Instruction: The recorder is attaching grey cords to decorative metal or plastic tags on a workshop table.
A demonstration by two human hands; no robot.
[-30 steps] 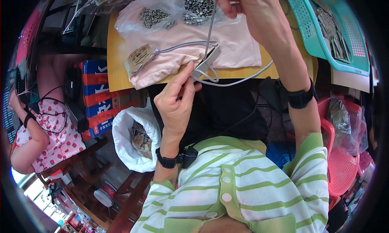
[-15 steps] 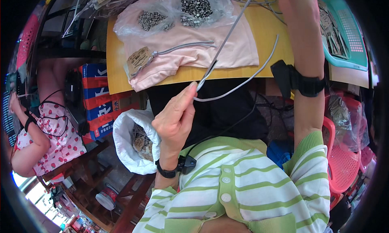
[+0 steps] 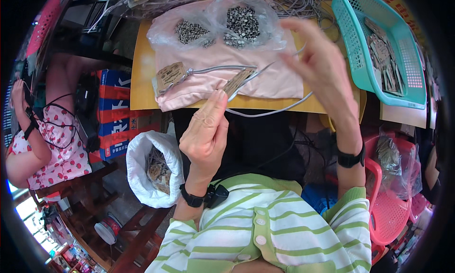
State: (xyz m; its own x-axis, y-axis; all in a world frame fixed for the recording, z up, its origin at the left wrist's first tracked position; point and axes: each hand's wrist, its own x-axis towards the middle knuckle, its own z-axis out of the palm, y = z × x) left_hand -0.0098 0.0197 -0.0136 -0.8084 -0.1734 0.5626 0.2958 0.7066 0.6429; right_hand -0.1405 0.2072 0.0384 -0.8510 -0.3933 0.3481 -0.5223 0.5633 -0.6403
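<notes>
My left hand (image 3: 206, 128) pinches a small brown printed cardboard tag (image 3: 238, 82) and a grey cord (image 3: 265, 114) between thumb and fingertips, over the table's front edge. One short strand points up right beside the tag; a longer one curves to the right behind my other hand. My right hand (image 3: 320, 59), blurred by motion, hovers over the table's right side, thumb and fingers apart, with no held thing visible. On the pink cloth (image 3: 279, 83) lies another brown tag (image 3: 171, 75) with a knotted grey cord, to the left of the held tag.
Plastic bags of small metal pieces (image 3: 242, 24) rest on the cloth. Grey cords (image 3: 294, 2) lie behind. A turquoise basket (image 3: 353, 50) with tags stands right. A white sack (image 3: 137, 178) and boxes (image 3: 113, 116) are left, near another person. A red chair (image 3: 388, 221) stands right.
My right hand has come down from the top edge towards the table's middle, and the strand it stretched upward now ends near my left hand. The tag at my left fingertips now shows its printed face.
</notes>
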